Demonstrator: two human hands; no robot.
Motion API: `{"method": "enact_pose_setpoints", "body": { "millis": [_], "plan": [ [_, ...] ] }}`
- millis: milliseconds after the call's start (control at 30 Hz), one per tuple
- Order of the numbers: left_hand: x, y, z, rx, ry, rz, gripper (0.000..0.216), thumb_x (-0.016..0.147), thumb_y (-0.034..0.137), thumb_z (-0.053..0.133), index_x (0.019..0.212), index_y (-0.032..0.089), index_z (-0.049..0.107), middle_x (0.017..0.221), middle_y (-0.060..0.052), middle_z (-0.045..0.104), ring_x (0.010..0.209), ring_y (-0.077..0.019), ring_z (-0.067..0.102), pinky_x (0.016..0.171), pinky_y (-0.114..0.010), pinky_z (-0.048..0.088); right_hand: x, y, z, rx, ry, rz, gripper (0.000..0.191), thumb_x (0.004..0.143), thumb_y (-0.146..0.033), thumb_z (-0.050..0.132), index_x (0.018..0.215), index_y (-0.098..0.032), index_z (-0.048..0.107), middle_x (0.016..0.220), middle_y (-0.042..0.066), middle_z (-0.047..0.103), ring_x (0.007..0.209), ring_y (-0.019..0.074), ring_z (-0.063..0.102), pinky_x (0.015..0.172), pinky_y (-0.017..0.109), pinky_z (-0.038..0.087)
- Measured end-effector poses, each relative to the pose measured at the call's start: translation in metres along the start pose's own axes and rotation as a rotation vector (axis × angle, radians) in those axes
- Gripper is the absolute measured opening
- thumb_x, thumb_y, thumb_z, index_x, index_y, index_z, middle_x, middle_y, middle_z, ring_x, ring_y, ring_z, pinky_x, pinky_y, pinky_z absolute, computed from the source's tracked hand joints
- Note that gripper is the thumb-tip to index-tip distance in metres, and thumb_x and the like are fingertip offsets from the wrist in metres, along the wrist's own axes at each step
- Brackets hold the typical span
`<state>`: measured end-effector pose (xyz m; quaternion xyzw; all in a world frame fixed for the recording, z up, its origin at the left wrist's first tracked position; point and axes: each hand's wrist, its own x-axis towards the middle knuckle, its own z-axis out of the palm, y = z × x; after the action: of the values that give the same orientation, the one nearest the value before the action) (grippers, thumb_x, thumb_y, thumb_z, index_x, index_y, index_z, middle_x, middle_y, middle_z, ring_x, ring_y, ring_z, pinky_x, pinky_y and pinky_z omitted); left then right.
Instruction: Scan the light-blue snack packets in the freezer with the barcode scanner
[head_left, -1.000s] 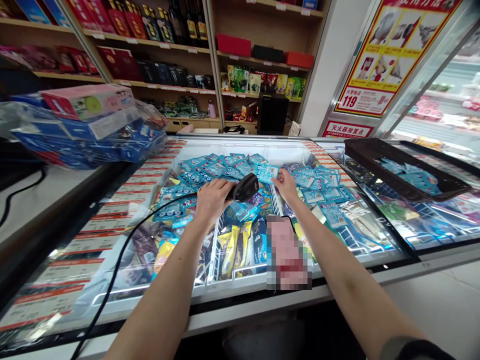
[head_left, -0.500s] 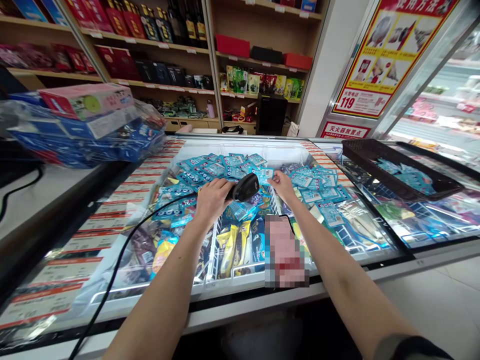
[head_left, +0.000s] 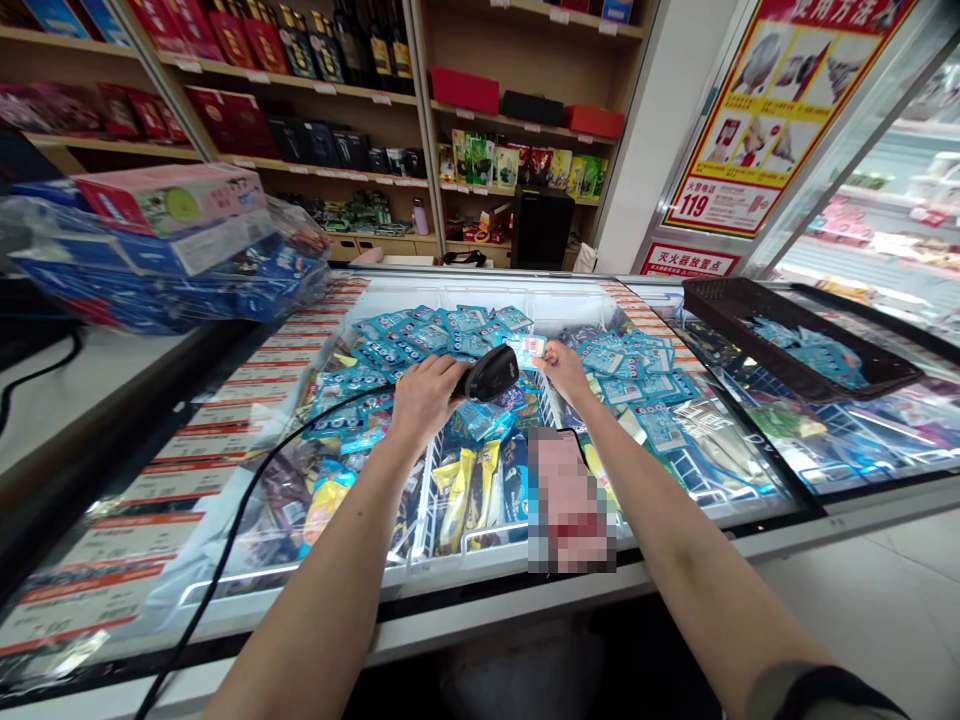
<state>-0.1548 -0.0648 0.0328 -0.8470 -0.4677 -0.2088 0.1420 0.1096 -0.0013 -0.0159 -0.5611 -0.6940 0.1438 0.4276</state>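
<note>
My left hand (head_left: 422, 395) is closed round the handle of a black corded barcode scanner (head_left: 491, 374), whose head points right. My right hand (head_left: 564, 368) pinches a small light-blue packet (head_left: 529, 350) just in front of the scanner's head. Both hands are over an open chest freezer (head_left: 480, 570) heaped with several more blue packets (head_left: 420, 335). The scanner's black cable (head_left: 225, 560) runs down to the lower left.
A blurred-out flat object (head_left: 571, 500) lies at the freezer's front. A black tray (head_left: 787, 335) with blue packets rests on the glass lid at right. Stacked boxes in plastic wrap (head_left: 165, 250) sit at left. Shelves of goods stand behind.
My right hand has drawn the blue packet a little left and lower, closer to the scanner head. My left hand and the scanner have hardly moved.
</note>
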Motion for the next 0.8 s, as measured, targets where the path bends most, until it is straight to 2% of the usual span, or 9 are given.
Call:
{"method": "enact_pose_setpoints", "body": {
  "millis": [267, 333, 400, 467, 533, 633, 800],
  "plan": [
    [0.000, -0.001, 0.003, 0.004, 0.024, 0.005, 0.036, 0.078, 0.027, 0.059, 0.114, 0.023, 0.056, 0.102, -0.007, 0.062, 0.099, -0.0266, 0.053, 0.080, -0.038, 0.040, 0.000, 0.003, 0.001, 0.038, -0.019, -0.034, 0.019, 0.077, -0.039, 0.054, 0.084, -0.022, 0.056, 0.074, 0.000, 0.060, 0.070, 0.0163, 0.056, 0.067, 0.028, 0.043],
    [0.000, -0.002, 0.004, 0.003, 0.031, 0.002, 0.037, 0.077, 0.027, 0.059, 0.114, 0.023, 0.056, 0.102, -0.007, 0.062, 0.100, -0.0263, 0.053, 0.081, -0.037, 0.040, 0.000, 0.001, 0.000, 0.056, 0.000, -0.040, 0.028, 0.076, -0.037, 0.055, 0.099, -0.021, 0.056, 0.074, -0.001, 0.059, 0.068, 0.0159, 0.056, 0.068, 0.028, 0.044],
    [-0.001, -0.002, 0.003, -0.001, 0.038, -0.005, 0.037, 0.077, 0.027, 0.059, 0.114, 0.023, 0.056, 0.103, -0.007, 0.062, 0.100, -0.0260, 0.054, 0.081, -0.037, 0.040, -0.002, -0.003, -0.001, 0.060, 0.042, -0.046, 0.048, 0.076, -0.034, 0.054, 0.121, -0.019, 0.047, 0.075, -0.002, 0.058, 0.066, 0.0155, 0.054, 0.069, 0.029, 0.044],
    [-0.002, -0.003, 0.002, -0.001, 0.040, -0.012, 0.038, 0.077, 0.027, 0.059, 0.114, 0.023, 0.056, 0.103, -0.007, 0.062, 0.099, -0.0260, 0.054, 0.081, -0.037, 0.041, -0.005, -0.009, -0.002, 0.005, 0.099, -0.056, 0.058, 0.078, -0.030, 0.051, 0.133, -0.020, 0.037, 0.078, -0.001, 0.059, 0.066, 0.0160, 0.054, 0.072, 0.030, 0.043],
    [-0.002, -0.004, 0.000, 0.005, 0.037, -0.018, 0.039, 0.076, 0.026, 0.059, 0.115, 0.022, 0.056, 0.103, -0.008, 0.062, 0.099, -0.0261, 0.054, 0.081, -0.037, 0.041, -0.008, -0.013, -0.004, -0.124, 0.163, -0.067, 0.054, 0.079, -0.028, 0.047, 0.132, -0.022, 0.042, 0.082, 0.001, 0.061, 0.073, 0.0183, 0.054, 0.079, 0.034, 0.041],
    [-0.003, -0.004, -0.002, 0.017, 0.037, -0.024, 0.041, 0.076, 0.025, 0.059, 0.116, 0.022, 0.055, 0.104, -0.008, 0.062, 0.100, -0.0265, 0.054, 0.081, -0.037, 0.041, -0.016, -0.014, -0.010, -0.328, 0.238, -0.052, 0.041, 0.080, -0.026, 0.045, 0.119, -0.022, 0.058, 0.089, 0.006, 0.064, 0.090, 0.0241, 0.052, 0.089, 0.041, 0.035],
    [-0.003, -0.004, -0.002, 0.014, 0.043, -0.036, 0.040, 0.075, 0.024, 0.058, 0.115, 0.023, 0.055, 0.104, -0.008, 0.062, 0.101, -0.0271, 0.054, 0.081, -0.038, 0.041, -0.035, -0.002, -0.033, -0.463, 0.301, 0.015, 0.038, 0.078, -0.026, 0.046, 0.113, -0.020, 0.062, 0.095, 0.009, 0.066, 0.098, 0.0271, 0.048, 0.090, 0.043, 0.033]
  ]
}}
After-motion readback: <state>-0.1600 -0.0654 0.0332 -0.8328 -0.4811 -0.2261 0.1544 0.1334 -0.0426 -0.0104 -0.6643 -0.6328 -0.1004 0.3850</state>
